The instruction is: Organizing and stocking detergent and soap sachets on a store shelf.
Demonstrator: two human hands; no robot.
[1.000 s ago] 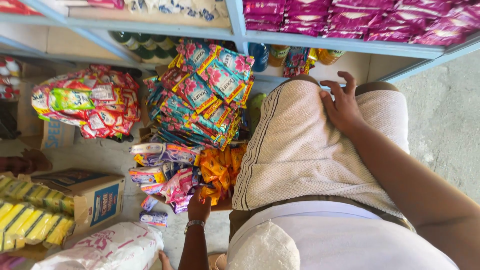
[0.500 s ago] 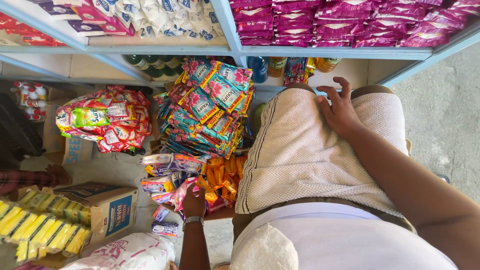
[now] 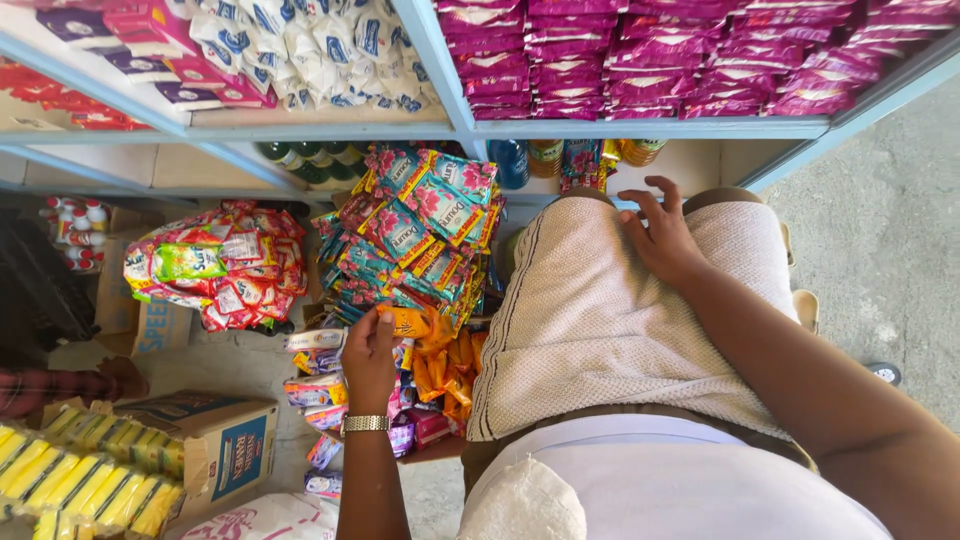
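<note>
My left hand [image 3: 370,355], with a metal watch at the wrist, grips a small orange sachet [image 3: 412,320] beside a heap of orange sachets [image 3: 450,365]. Above it lies a pile of teal and pink sachet strips [image 3: 415,235]. My right hand [image 3: 660,235] rests flat on my knee, on a cream knitted cloth [image 3: 600,320] across my lap. It holds nothing and its fingers are spread.
A blue shelf frame [image 3: 640,128] carries magenta packets [image 3: 680,55] and white and pink packets [image 3: 290,45]. A bundle of red sachets [image 3: 225,265] sits left. A cardboard box [image 3: 215,440], yellow packs [image 3: 80,490], bottles [image 3: 310,160] and a grey floor [image 3: 890,240] surround me.
My left hand rose from the mixed sachets at the bottom up to the orange pile and took an orange sachet. The view tilted up, showing more shelf. My right hand stayed put.
</note>
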